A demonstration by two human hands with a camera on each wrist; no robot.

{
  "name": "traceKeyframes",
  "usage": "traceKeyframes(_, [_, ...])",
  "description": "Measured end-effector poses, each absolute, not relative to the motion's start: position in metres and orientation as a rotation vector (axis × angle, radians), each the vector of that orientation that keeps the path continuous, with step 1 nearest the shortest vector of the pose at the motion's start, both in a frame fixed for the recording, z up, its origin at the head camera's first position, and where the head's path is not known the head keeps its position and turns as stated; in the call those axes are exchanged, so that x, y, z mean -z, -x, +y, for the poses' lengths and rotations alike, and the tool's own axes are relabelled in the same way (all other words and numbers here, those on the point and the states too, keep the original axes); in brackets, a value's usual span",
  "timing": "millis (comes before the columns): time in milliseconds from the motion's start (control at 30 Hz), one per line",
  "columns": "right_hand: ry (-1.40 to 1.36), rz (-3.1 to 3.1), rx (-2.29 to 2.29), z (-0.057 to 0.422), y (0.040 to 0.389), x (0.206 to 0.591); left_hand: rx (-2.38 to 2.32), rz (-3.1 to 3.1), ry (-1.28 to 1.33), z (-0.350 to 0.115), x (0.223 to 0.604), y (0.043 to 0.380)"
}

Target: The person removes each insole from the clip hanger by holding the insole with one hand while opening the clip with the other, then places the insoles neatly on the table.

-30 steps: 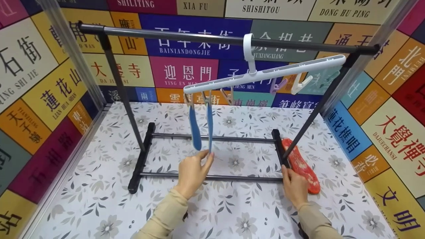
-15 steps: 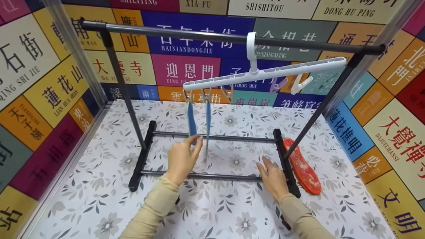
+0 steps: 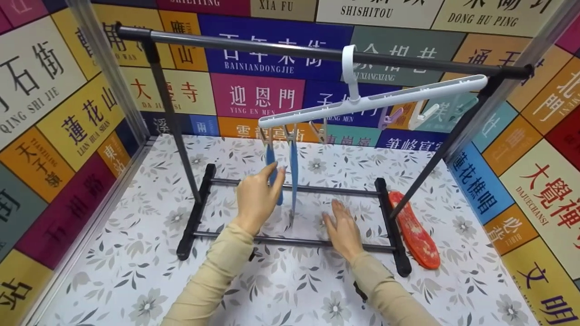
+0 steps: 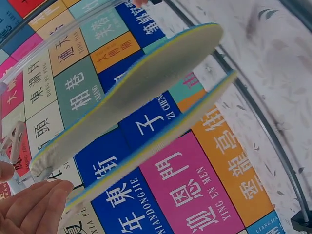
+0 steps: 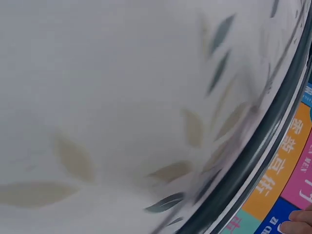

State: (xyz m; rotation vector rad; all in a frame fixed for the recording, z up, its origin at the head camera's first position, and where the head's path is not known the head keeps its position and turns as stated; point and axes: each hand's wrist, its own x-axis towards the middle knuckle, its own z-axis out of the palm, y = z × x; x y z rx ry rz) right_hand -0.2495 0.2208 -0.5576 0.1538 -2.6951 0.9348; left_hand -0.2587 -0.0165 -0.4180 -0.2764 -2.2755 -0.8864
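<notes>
Two blue insoles hang by clips from a white hanger [image 3: 371,100]: a left insole [image 3: 279,200] and a right insole [image 3: 293,170]. My left hand [image 3: 257,197] is raised at the left insole, its thumb and forefinger overlapping the middle of it. In the left wrist view the fingers [image 4: 36,209] show at the corner beside the clipped ends, and the pale undersides of both insoles [image 4: 131,87] are exposed. My right hand [image 3: 345,231], fingers extended, is over the front bar of the rack base. Only its fingertips [image 5: 297,225] show in the right wrist view.
A black rack [image 3: 272,46] carries the hanger, its base bars low over the flower-patterned table [image 3: 149,303]. A red insole [image 3: 416,235] lies right of the base. Spare clips [image 3: 423,116] dangle from the hanger. Sign-covered walls [image 3: 272,59] surround the table.
My left hand has shifted from the right insole to the left one and risen along it. My right hand has left the rack's right foot and moved leftward.
</notes>
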Motion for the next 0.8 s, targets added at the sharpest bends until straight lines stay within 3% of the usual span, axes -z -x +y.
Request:
traceKeyframes(433, [-0.305, -2.689, -0.838, 0.176, 0.258, 0.561, 0.971, -2.253, 0.186, -0.016, 0.397, 0.281])
traceKeyframes(800, [-0.256, -2.756, -0.751, 0.147, 0.272, 0.559, 1.074, -2.24, 0.164, -0.012, 0.378, 0.293])
